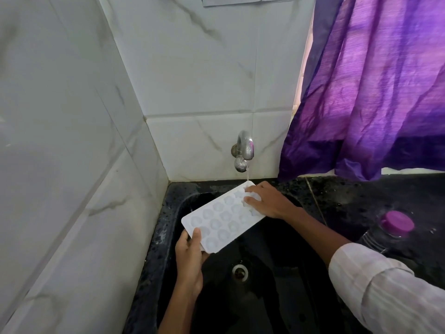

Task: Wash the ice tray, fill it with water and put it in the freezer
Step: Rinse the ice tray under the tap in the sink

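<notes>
A white ice tray (221, 219) with several round cups is held tilted over the black sink (265, 273). My left hand (190, 259) grips its near left corner, thumb on top. My right hand (267, 201) lies on the tray's far right end with the fingers spread flat over the cups. A chrome tap (243, 150) on the wall runs a thin stream of water (248, 175) onto the tray's far corner, just beside my right fingertips.
The sink's drain (239, 271) lies below the tray. A bottle with a purple cap (397, 222) stands on the dark counter (361, 196) at the right. A purple curtain (375, 88) hangs above it. White marble tiles (72, 141) close off the left and back.
</notes>
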A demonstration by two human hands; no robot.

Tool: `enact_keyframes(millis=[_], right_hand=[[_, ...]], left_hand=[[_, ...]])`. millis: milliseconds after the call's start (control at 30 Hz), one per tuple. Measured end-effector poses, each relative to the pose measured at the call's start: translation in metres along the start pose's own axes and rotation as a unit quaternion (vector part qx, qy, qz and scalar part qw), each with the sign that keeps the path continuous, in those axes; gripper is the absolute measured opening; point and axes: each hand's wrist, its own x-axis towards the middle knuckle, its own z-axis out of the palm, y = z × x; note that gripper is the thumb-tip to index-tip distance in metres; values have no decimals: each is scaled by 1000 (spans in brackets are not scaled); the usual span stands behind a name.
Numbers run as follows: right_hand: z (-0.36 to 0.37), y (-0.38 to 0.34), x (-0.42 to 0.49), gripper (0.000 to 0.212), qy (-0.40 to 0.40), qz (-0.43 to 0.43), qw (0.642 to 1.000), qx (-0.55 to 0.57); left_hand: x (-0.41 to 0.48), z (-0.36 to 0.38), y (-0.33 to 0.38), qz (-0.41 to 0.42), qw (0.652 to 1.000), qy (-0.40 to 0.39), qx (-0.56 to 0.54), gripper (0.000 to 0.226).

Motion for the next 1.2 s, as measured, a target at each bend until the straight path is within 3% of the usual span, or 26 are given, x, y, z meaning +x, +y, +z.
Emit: enact_keyframes(millis=[633,900,1200], right_hand=[[0,13,-3,38,23,-37,999,-9],[5,16,-4,46,43,-19,999,-12],[0,17,1,39,50,-55,997,-5]], left_hand=[[-4,1,-5,-20,1000,-10,6,22],[-3,1,-3,-49,997,-41,-44,25],[-2,-5,2,-58,993,-53,-83,27]])
